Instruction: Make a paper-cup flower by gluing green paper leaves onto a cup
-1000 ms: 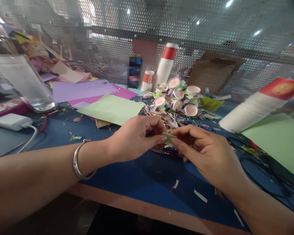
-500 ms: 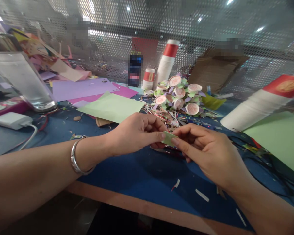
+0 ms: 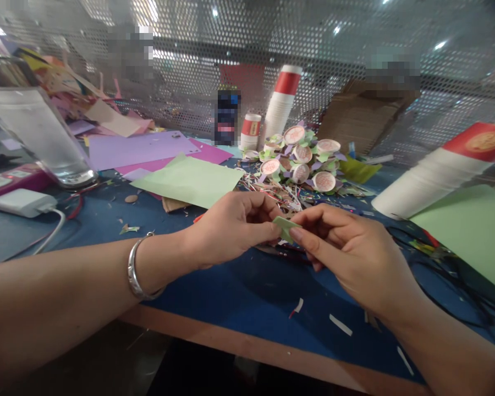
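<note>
Right, both hands meet mid-table, just above the blue table (image 3: 231,291) top. The left hand (image 3: 231,228) and right hand (image 3: 350,258) each pinch the green paper piece (image 3: 285,226) btwn thumb and forefinger, other fingers curled in; left grips its 9 o'clock end, right its 3 o'clock end. The piece is held clear of the surface, not resting on it.

It looks thin, v. light and floppy, prob. creases or tears easily, not slippery. Best held as now: fingertips on the edges, gentle pressure, no squeezing the middle.

Counts: 1 green piece, 2 hands, 1 bracelet (image 3: 136,269) on the left wrist. 2 big green sheets: one (image 3: 190,181) at 11 o'clock from the hands, one (image 3: 470,236) at 3 o'clock. 1 purple sheet (image 3: 140,149) and 1 pink sheet (image 3: 208,155) further back at 11. 2 cup stacks: upright one (image 3: 282,104) at 12, toppled one (image 3: 437,168) at 2; plus 1 short cup (image 3: 249,132). The paper flower cluster (image 3: 303,162) at 12 shows approx. 6 or 7 round faces, can't tell exactly. 1 glass (image 3: 41,137) and 1 white charger (image 3: 22,202) out at 9–10.
</note>
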`<state>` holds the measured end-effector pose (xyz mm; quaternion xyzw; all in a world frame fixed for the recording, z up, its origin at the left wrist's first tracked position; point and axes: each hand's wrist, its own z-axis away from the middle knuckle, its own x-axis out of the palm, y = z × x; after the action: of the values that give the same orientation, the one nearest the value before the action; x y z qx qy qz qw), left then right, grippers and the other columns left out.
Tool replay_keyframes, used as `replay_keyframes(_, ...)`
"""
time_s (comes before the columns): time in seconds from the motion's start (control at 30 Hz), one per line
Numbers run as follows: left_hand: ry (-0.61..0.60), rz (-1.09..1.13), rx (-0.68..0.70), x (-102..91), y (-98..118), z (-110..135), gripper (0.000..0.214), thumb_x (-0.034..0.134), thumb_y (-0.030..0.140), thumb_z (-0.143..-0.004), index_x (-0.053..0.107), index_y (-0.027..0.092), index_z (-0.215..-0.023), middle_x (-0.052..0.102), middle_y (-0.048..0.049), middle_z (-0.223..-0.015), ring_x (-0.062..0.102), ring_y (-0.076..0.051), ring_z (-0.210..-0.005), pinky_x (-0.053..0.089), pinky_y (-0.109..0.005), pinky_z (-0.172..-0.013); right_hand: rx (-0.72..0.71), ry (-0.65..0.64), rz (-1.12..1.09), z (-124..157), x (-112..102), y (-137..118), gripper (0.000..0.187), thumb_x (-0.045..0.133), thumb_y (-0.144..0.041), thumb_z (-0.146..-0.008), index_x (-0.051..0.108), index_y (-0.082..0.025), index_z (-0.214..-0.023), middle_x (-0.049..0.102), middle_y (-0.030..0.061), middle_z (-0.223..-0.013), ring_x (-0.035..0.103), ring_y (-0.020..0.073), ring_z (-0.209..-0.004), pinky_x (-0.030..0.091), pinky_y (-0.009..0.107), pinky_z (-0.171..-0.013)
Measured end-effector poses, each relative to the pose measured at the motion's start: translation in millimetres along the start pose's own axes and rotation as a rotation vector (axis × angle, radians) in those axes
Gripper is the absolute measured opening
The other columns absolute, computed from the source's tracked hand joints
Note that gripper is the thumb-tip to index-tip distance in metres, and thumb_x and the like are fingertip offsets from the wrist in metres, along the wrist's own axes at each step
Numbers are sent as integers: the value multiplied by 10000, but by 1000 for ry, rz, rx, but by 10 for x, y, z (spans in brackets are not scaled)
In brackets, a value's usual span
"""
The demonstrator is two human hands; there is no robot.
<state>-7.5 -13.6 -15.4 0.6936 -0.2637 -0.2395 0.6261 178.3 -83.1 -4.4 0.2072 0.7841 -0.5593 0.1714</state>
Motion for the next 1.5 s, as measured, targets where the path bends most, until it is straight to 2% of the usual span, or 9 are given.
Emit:
replay_keyframes(0.2,34,-154,119,8,25,12,115,736,174,-797,627,155,-829,600,36,-701,538,-80,-644,418,-211,-600,41,-1,-46,17,-25,22,229,774,-426,-870,715,-206,-862,616,-41,-569,525,92,-448,443,185,-400)
replay_keyframes(0.37,55,65,22,19,2,9,200,775,224,-788,623,153,-895,697,-20,-817,661,-123,-738,532,-256,-710,14,22,-20,9,-32,20,236,751,-434,-889,720,-206,-838,660,-3,-626,561,119,-495,467,216,-417)
replay_keyframes(0.53,-4,-59,77,-14,-10,1,157,755,260,-836,653,153,-890,706,-32,-811,683,-136,-759,552,-267,-728,21,16,-21,0,-15,1,266,790,-456,-853,714,-203,-823,614,-39,-578,500,88,-439,413,209,-401)
replay_keyframes(0.67,-6,1,18,-23,-10,-19,90,731,187,-834,650,149,-838,682,-5,-703,672,-117,-665,552,-252,-686,-15,13,45,22,-1,25,185,731,-391,-907,702,-217,-852,597,-46,-565,503,98,-444,401,224,-407)
replay_keyframes(0.83,89,139,-55,-12,21,-31,90,711,118,-845,636,133,-797,688,-1,-659,672,-95,-616,535,-200,-624,-207,120,214,63,11,82,138,689,-236,-934,686,-223,-1072,657,4,-858,620,123,-656,525,245,-570)
replay_keyframes(0.93,127,231,-119,-2,45,-25,130,704,106,-861,611,134,-773,689,-6,-644,674,-89,-611,514,-174,-601,-382,93,326,72,7,106,138,678,-170,-937,689,-214,-1068,614,27,-976,579,103,-652,514,260,-576)
replay_keyframes(1.03,110,282,-189,10,50,-14,135,702,112,-862,604,140,-773,697,-20,-658,677,-103,-619,551,-214,-642,-451,83,374,68,-6,116,145,659,-133,-951,696,-216,-1064,631,42,-1004,594,117,-690,510,273,-592)
replay_keyframes(1.23,76,328,-214,28,28,7,132,727,143,-830,604,168,-789,691,-5,-688,720,-149,-727,604,-318,-767,-398,86,359,69,-18,104,85,653,-162,-959,695,-231,-984,654,39,-956,645,159,-778,509,286,-611)
replay_keyframes(1.5,61,355,-193,35,32,-3,155,693,56,-793,606,138,-696,681,3,-655,735,-136,-678,600,-264,-712,-201,76,128,67,13,67,54,662,-208,-945,696,-248,-930,647,19,-992,616,108,-650,523,238,-523)
